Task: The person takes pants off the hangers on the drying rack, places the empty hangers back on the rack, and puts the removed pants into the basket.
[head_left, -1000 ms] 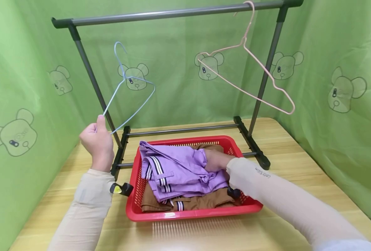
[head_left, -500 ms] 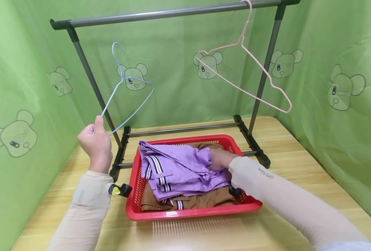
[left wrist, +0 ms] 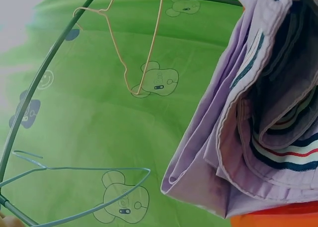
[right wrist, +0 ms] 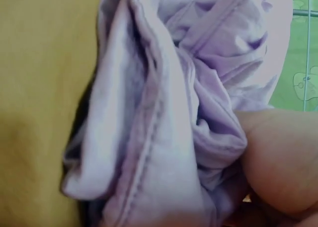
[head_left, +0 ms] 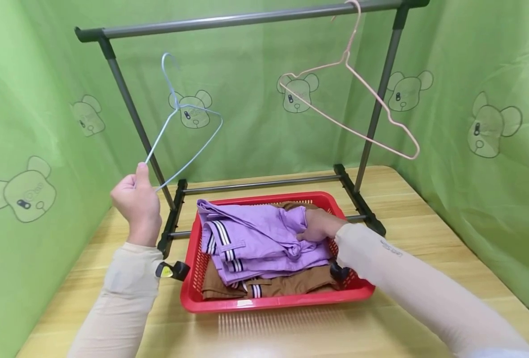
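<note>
My left hand [head_left: 136,204] grips the lower left corner of a light blue wire clothes hanger [head_left: 177,106], holding it up left of the basket, hook upward. In the left wrist view that hanger [left wrist: 94,168] spans the lower left. Folded purple trousers [head_left: 255,226] with a striped waistband lie on top in a red plastic basket [head_left: 278,302]. At their right end, my right hand [head_left: 321,223] grips the bunched fabric; some fingertips are hidden. Close up in the right wrist view, purple cloth [right wrist: 169,167] meets the hand [right wrist: 283,157].
Brown clothing with a striped band [head_left: 291,284] lies under the trousers. A grey metal garment rack [head_left: 228,21] stands behind the basket, a pink hanger [head_left: 347,53] hooked on its bar. Green curtains [head_left: 246,144] enclose the wooden table [head_left: 425,243].
My right hand has shifted a little to the right, and the gripped end of the purple trousers has gone with it. My left hand and the blue hanger have hardly moved.
</note>
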The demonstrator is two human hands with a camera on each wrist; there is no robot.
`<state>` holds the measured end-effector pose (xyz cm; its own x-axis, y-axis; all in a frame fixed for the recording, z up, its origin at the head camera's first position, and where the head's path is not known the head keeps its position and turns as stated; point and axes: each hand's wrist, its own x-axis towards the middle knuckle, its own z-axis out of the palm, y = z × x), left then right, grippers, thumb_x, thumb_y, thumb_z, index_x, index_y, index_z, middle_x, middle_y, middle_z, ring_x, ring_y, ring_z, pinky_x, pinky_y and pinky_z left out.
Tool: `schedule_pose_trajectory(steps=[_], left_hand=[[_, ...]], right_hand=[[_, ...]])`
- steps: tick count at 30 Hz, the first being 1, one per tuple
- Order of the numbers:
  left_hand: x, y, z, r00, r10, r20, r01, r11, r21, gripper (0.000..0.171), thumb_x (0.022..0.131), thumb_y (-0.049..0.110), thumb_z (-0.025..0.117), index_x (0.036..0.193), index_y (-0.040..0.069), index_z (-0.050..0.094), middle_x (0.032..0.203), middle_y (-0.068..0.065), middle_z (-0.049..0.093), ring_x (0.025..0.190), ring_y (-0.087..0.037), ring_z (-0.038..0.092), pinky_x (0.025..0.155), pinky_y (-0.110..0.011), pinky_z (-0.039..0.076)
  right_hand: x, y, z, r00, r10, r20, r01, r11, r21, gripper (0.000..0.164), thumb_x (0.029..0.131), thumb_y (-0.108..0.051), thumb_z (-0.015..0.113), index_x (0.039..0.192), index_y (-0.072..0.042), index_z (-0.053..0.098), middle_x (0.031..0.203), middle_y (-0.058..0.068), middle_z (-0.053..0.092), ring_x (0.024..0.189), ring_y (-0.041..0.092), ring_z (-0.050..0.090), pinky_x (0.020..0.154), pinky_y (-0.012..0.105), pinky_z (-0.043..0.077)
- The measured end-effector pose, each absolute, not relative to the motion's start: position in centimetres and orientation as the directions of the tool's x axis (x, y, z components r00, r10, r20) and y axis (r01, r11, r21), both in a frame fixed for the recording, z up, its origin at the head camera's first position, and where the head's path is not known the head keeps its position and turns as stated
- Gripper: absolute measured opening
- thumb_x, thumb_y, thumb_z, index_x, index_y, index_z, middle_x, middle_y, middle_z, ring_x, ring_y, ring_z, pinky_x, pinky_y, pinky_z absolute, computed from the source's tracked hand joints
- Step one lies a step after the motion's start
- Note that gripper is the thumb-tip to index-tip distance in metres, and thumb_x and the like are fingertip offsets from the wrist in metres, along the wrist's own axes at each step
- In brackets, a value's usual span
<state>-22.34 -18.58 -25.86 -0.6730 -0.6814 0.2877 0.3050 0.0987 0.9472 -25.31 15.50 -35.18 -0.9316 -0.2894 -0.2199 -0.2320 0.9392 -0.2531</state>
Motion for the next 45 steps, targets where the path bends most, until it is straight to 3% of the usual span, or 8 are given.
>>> schedule_pose_trajectory(steps=[4,7,12,21,28,34,39,45], left_hand=[[-22.2,-18.5,-25.9,-0.671,-0.678,0.300,0.302,0.121,0.946,0.053,0.095,0.029,0.064,0.050,0.015,0.039,0.045,0.006,0.032,0.044,-0.009,0.028,0.045,-0.021,0.026],[-22.1,-18.5,-25.8,-0.664,-0.681,0.309,0.308,0.127,0.943,0.053,0.095,0.029,0.064,0.050,0.015,0.039,0.045,0.006,0.032,0.044,-0.009,0.028,0.045,-0.021,0.026],[-21.8,-18.6,-25.6,-0.663,-0.680,0.313,0.313,0.128,0.941,0.053,0.095,0.029,0.064,0.050,0.015,0.039,0.045,0.006,0.032,0.043,-0.008,0.028,0.044,-0.021,0.025],[-21.5,-18.6,-25.5,-0.663,-0.686,0.301,0.298,0.127,0.946,0.053,0.095,0.030,0.064,0.051,0.015,0.039,0.046,0.006,0.031,0.044,-0.007,0.027,0.043,-0.021,0.023],[-21.2,-18.5,-24.9,-0.654,-0.680,0.331,0.328,0.140,0.934,0.052,0.096,0.029,0.063,0.051,0.015,0.039,0.047,0.006,0.031,0.044,-0.007,0.026,0.042,-0.020,0.022],[-21.2,-18.2,-24.2,-0.643,-0.678,0.356,0.358,0.144,0.922,0.053,0.097,0.029,0.061,0.052,0.015,0.038,0.048,0.006,0.030,0.045,-0.007,0.025,0.043,-0.020,0.021],[-21.4,-17.9,-23.8,-0.640,-0.687,0.346,0.361,0.129,0.924,0.053,0.097,0.030,0.060,0.052,0.016,0.036,0.049,0.006,0.030,0.044,-0.008,0.025,0.041,-0.020,0.019],[-21.8,-17.6,-23.5,-0.628,-0.690,0.360,0.367,0.145,0.919,0.053,0.097,0.031,0.060,0.053,0.016,0.036,0.049,0.005,0.030,0.046,-0.009,0.026,0.041,-0.020,0.019]], right_hand=[[-24.8,15.7,-34.8,-0.960,-0.250,-0.128,-0.205,0.935,-0.289,0.077,0.077,-0.032,0.082,0.128,0.013,0.043,0.109,0.031,0.061,0.102,0.041,0.061,0.087,0.049,0.051],[-24.3,15.9,-34.5,-0.962,-0.272,-0.024,-0.253,0.921,-0.295,0.090,0.074,-0.026,0.086,0.138,0.009,0.032,0.111,0.034,0.057,0.102,0.045,0.059,0.086,0.053,0.050],[-23.7,16.2,-34.1,-0.917,-0.394,0.062,-0.398,0.894,-0.205,0.073,0.074,-0.019,0.086,0.135,-0.002,0.049,0.115,0.028,0.057,0.108,0.045,0.055,0.088,0.056,0.048],[-23.4,17.3,-33.3,-0.895,-0.445,0.035,-0.440,0.864,-0.246,0.063,0.079,-0.015,0.081,0.132,0.003,0.051,0.121,0.026,0.060,0.113,0.043,0.056,0.097,0.054,0.044],[-23.5,18.0,-32.1,-0.914,-0.406,0.016,-0.388,0.861,-0.329,0.047,0.084,-0.014,0.075,0.124,0.002,0.055,0.088,0.008,0.061,0.080,0.023,0.058,0.074,0.042,0.050],[-23.6,19.2,-31.3,-0.933,-0.359,0.029,-0.348,0.877,-0.331,0.023,0.086,-0.018,0.075,0.097,-0.004,0.061,0.077,0.003,0.059,0.068,0.020,0.054,0.062,0.035,0.047],[-23.5,20.5,-31.1,-0.934,-0.347,0.081,-0.353,0.870,-0.344,0.025,0.085,-0.021,0.075,0.077,-0.009,0.054,0.068,0.001,0.052,0.062,0.018,0.048,0.059,0.033,0.041],[-23.5,22.1,-31.0,-0.945,-0.316,0.078,-0.319,0.849,-0.420,0.028,0.087,-0.022,0.073,0.073,-0.009,0.052,0.061,0.000,0.048,0.055,0.015,0.045,0.056,0.032,0.040]])
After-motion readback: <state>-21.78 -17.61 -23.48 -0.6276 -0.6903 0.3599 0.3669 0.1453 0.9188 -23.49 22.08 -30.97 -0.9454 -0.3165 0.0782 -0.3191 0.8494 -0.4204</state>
